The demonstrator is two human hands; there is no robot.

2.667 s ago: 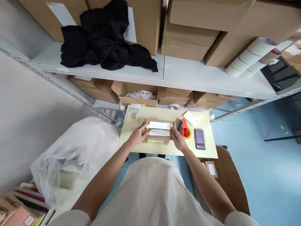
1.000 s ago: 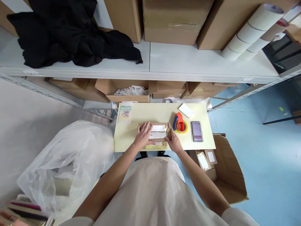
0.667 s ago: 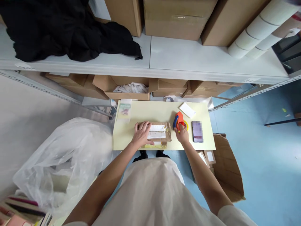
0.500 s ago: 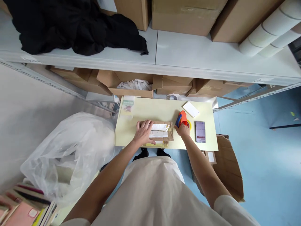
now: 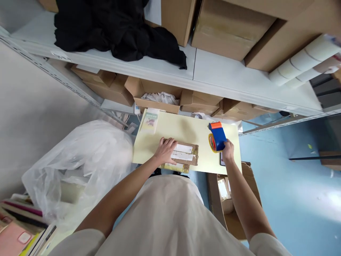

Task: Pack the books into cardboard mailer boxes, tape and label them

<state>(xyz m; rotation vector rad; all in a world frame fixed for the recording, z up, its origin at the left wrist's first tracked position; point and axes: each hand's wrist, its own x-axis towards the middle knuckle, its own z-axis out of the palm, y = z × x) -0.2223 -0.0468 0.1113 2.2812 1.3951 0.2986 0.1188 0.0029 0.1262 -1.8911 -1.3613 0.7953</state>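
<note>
**Left hand on carton, right hand holding tape dispenser**

Far left: bulky translucent white plastic bag [image 5: 77, 170], beside the table, apart from both hands. Green-and-white printed card [image 5: 150, 122] lies at the left end of the pale-yellow rectangular tabletop [image 5: 169, 126].

Left hand [image 5: 165, 150]: spread over the left end of the small flat brown cardboard carton [image 5: 195, 156], fingers toward the far edge, thumb toward the near edge. Can't tell if it's pinching or only pressing. Carton sits at the near edge of the table, left of the dispenser, well apart from it. Two white label strips [image 5: 183, 148] run along its top. A yellow-taped piece [image 5: 177, 167] shows at its near side; can't tell if that's a flap or something separate.

Right hand [image 5: 227, 151]: fingers clamped on the blue-and-orange plastic tape dispenser [image 5: 220, 137] with its yellow-rimmed roll. Shadow on the table suggests it's up in the air. Dark flat phone [image 5: 222, 159] is partly hidden behind the right hand.

Handling, my judgement: keep left-hand pressure steady so the carton can't slide or tip off the near edge. Keep the left fingers clear of the dispenser's cutting end, likely toothed. Firm right grip on the body, roll left free to turn. Watch the phone underneath.
</note>
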